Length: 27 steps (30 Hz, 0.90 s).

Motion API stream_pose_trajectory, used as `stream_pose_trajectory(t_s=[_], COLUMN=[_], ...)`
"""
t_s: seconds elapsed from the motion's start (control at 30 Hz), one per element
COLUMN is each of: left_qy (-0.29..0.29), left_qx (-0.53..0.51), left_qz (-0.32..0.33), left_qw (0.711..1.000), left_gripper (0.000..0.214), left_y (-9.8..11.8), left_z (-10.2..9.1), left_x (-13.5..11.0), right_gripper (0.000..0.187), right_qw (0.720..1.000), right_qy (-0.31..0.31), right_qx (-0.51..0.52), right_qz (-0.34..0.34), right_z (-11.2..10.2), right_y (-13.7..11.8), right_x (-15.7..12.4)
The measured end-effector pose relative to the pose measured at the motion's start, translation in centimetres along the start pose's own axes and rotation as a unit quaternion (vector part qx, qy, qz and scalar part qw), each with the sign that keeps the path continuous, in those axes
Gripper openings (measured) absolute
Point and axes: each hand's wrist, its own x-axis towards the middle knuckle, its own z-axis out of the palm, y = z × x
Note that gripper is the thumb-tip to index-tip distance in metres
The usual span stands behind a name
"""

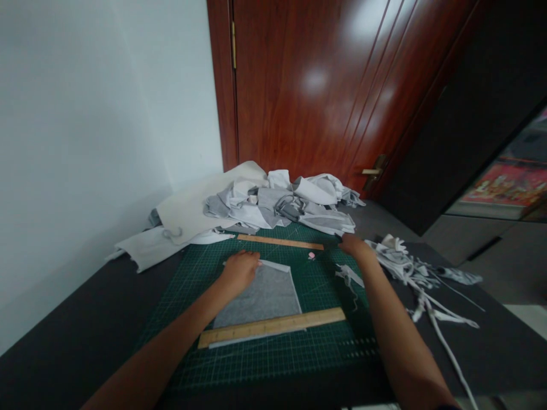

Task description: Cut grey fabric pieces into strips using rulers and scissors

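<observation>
A grey piece of fabric [265, 293] with white edges lies on the green cutting mat [256, 359]. My left hand [243, 269] is at its far edge, fingers bent and closed on the narrow fold there. A wide wooden ruler [273, 326] lies across the fabric's near end. My right hand [354, 246] is at the mat's far right, by the fabric pile. Its fingers are closed around a small dark thing, mostly hidden. A thinner wooden ruler [280, 242] lies beyond the fabric, and a small pink item [311, 255] sits between my hands.
Crumpled white and grey fabric [273, 199] is heaped along the back by the wall and the red-brown door [307, 85]. Fabric strips and scraps [410, 267] lie on the dark table [465, 341] at right. A small white scrap [349, 274] rests on the mat.
</observation>
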Motion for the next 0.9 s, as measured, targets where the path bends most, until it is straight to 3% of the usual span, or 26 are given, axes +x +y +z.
stream_pose_trajectory(t_s=[0.1, 0.2, 0.33, 0.4, 0.43, 0.47, 0.57, 0.7, 0.9], left_qy=[-0.002, -0.005, -0.004, -0.003, -0.003, -0.004, -0.010, -0.021, -0.028], left_qx=[0.008, 0.010, 0.000, -0.006, -0.007, -0.008, -0.009, -0.010, -0.019], left_qz=[-0.056, -0.090, -0.106, -0.107, -0.106, -0.104, -0.094, -0.084, -0.082], left_qw=[0.998, 0.996, 0.994, 0.994, 0.994, 0.995, 0.995, 0.996, 0.996], left_gripper=[0.024, 0.026, 0.026, 0.027, 0.027, 0.027, 0.028, 0.029, 0.028], left_y=[-0.6, -1.2, -1.7, -1.8, -1.9, -2.0, -2.1, -2.1, -2.2], left_z=[0.3, 0.5, 0.6, 0.7, 0.7, 0.8, 0.7, 0.5, 0.2], left_x=[0.2, 0.3, 0.3, 0.2, 0.2, 0.2, 0.1, 0.1, 0.1], right_gripper=[0.028, 0.023, 0.041, 0.048, 0.050, 0.052, 0.056, 0.053, 0.036], right_qw=[0.999, 0.994, 0.973, 0.932, 0.917, 0.908, 0.919, 0.922, 0.885], right_qy=[-0.043, -0.081, -0.122, -0.154, -0.167, -0.170, -0.164, -0.168, -0.192], right_qx=[0.010, 0.032, 0.072, 0.094, 0.094, 0.082, -0.020, -0.063, -0.025], right_qz=[-0.009, -0.060, -0.183, -0.316, -0.350, -0.373, -0.359, -0.343, -0.422], right_z=[-1.1, -1.9, -1.7, -1.0, -0.7, -0.5, -0.2, -0.5, 0.0], right_y=[0.9, -1.0, -8.2, -12.4, -14.3, -16.0, -19.1, -19.8, -18.4], right_x=[-0.6, -0.8, -2.8, -5.0, -6.3, -7.6, -10.4, -11.1, -9.5])
